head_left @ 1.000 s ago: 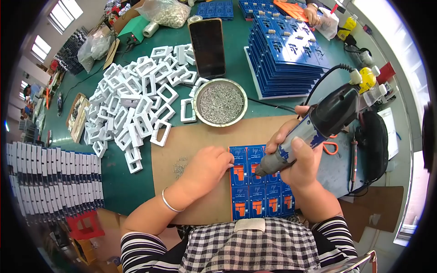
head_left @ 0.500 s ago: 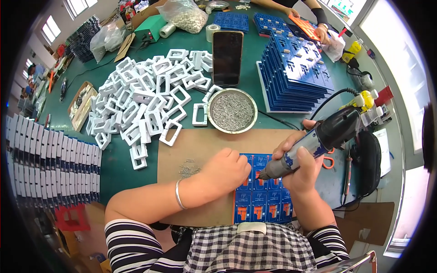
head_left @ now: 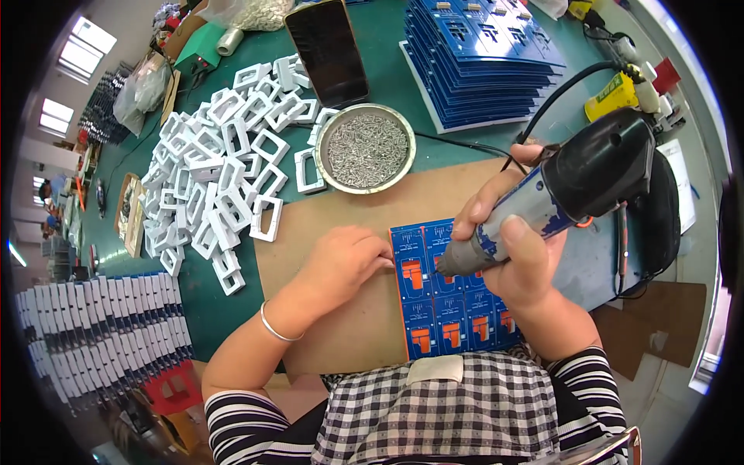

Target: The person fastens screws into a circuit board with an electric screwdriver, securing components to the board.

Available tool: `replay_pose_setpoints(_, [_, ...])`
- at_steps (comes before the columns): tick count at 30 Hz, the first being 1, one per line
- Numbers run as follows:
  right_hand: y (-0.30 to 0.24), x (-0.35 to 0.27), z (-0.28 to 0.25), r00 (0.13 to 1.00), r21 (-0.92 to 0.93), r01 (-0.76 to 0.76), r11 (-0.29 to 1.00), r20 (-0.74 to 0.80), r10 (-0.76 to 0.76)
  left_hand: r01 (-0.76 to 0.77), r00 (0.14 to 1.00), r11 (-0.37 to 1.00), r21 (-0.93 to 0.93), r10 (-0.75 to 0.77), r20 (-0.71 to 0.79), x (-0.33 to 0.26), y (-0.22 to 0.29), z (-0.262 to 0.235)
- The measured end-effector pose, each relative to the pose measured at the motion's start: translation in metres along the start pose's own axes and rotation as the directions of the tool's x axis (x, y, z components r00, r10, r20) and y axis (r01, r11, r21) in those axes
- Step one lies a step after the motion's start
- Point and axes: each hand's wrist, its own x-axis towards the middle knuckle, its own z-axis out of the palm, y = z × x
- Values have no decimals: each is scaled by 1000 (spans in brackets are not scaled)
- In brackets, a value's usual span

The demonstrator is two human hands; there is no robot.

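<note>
My right hand (head_left: 523, 267) is wrapped round a grey and black electric screwdriver (head_left: 535, 201), its thumb along the side. The tool slants down to the left, its tip over the upper row of a blue circuit board panel (head_left: 411, 239) with orange parts showing in its sections. Whether the tip touches the panel cannot be made out. My left hand (head_left: 341, 267) is just off the panel's left edge, thumb and fingers pinched together; what they hold, if anything, is too small to see. The panel lies on a brown sheet (head_left: 434, 190) close to my checked apron.
A metal bowl (head_left: 366, 189) of screws stands beyond the sheet, before a propped phone (head_left: 329, 58). White plastic frames (head_left: 225, 182) are heaped at left. Stacked blue panels (head_left: 480, 74) stand at far right. Rows of white-and-blue pieces (head_left: 101, 329) fill the near left. A black cable (head_left: 566, 89) trails from the screwdriver.
My left hand has drawn back from over the panel to beside its left edge. The screwdriver tip has shifted slightly left over the panel. The whole view has tilted and moved closer.
</note>
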Motion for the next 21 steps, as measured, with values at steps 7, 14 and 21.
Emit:
replay_pose_setpoints(7, [3, -2, -6, 1000, 23, -7, 1000, -12, 7, -49, 999, 987, 155, 48, 14, 4, 7, -3])
replay_pose_setpoints(14, [-1, 1, 1, 999, 53, -30, 998, -16, 30, -173, 984, 903, 392, 139, 114, 10, 17, -8])
replay_pose_setpoints(21, [3, 2, 19, 999, 61, 16, 998, 28, -17, -119, 993, 903, 413, 113, 39, 5, 18, 2])
